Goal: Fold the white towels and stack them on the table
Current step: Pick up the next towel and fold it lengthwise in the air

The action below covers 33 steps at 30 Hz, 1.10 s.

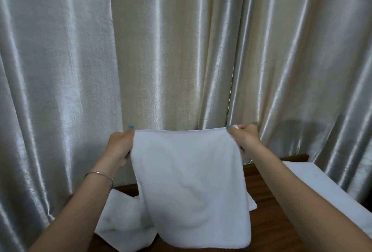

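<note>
Behind the table, filling most of the view: satin curtain (181,50), silvery cream, hanging in deep vertical folds from top edge to tabletop level; a narrow dark gap shows between two panels right of centre.

Held towel (189,183): white terry, raised in the air in front of the curtain, top edge stretched level between both hands, body hanging down doubled with a rounded fold at the bottom, which hangs low over the table's near part. It hides the middle of the table.

Wooden table (269,201): dark brown, grain visible, seen at lower centre and right; far edge runs just beside the curtain.

Crumpled towel (122,217): white, unfolded, lying on the table at lower left, partly behind the held towel.

Flat white towel (326,183): lying on the right side of the table against the curtain, partly covered by the right forearm; whether it is one piece or a stack cannot be told.

Small white corner (252,204): shows on the table just right of the held towel; what it belongs to cannot be told.

Left hand (120,143): fingers curled round the towel's upper left corner, thumb on top, teal nail polish visible.

Right hand (244,135): pinches the upper right corner between thumb and curled fingers, teal nail visible.

Bangle (99,175): thin metal, on the left wrist.
</note>
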Each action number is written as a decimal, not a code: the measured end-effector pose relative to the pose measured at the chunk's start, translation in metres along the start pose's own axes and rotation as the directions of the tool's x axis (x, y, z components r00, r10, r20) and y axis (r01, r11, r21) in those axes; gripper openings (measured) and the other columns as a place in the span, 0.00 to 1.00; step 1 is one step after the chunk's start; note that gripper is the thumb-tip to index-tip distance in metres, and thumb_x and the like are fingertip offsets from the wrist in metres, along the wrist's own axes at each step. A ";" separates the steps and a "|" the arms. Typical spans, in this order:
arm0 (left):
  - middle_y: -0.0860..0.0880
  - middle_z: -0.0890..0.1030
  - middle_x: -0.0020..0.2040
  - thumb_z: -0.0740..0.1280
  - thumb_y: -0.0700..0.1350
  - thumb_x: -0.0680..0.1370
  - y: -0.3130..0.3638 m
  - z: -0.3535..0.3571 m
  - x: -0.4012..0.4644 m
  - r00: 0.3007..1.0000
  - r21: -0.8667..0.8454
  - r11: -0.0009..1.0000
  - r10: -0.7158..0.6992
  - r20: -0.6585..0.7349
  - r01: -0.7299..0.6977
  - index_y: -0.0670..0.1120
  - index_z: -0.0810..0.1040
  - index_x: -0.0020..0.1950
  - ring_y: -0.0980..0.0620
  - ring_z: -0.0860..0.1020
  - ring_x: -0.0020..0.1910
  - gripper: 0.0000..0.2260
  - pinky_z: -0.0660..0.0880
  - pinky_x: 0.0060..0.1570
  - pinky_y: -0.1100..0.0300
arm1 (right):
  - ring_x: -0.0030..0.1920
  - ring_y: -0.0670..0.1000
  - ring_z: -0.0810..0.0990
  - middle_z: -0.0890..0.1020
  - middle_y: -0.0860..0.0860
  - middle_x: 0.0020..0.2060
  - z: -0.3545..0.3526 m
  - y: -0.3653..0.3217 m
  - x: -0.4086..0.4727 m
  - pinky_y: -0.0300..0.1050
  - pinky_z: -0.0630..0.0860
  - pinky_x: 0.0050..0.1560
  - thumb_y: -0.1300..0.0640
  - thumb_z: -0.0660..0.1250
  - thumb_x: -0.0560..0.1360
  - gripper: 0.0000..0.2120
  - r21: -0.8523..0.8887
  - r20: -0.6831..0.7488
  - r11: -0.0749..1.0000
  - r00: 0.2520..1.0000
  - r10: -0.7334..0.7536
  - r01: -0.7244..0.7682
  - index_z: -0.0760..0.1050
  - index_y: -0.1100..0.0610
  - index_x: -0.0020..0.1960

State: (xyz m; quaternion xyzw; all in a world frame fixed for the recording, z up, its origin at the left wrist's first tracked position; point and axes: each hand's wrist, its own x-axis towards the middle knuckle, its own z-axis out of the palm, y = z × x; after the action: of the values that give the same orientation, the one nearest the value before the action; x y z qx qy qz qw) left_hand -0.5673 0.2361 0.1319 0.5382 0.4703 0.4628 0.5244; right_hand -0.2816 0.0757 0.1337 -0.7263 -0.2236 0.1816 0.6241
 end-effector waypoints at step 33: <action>0.44 0.82 0.38 0.60 0.46 0.81 0.013 0.108 -0.092 0.993 -0.306 0.950 0.089 0.071 -0.063 0.38 0.81 0.45 0.50 0.80 0.38 0.15 0.75 0.39 0.59 | 0.37 0.45 0.75 0.79 0.52 0.33 0.086 -0.015 -0.100 0.33 0.68 0.38 0.52 0.69 0.75 0.08 -0.098 0.036 0.736 0.742 -0.670 0.670 0.84 0.53 0.43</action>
State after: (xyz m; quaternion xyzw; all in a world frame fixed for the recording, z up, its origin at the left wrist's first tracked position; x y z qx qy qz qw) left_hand -0.4714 0.1307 0.1422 0.4880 0.3500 0.5263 0.6020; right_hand -0.4136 0.0931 0.1335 -0.6290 -0.4783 -0.0674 0.6092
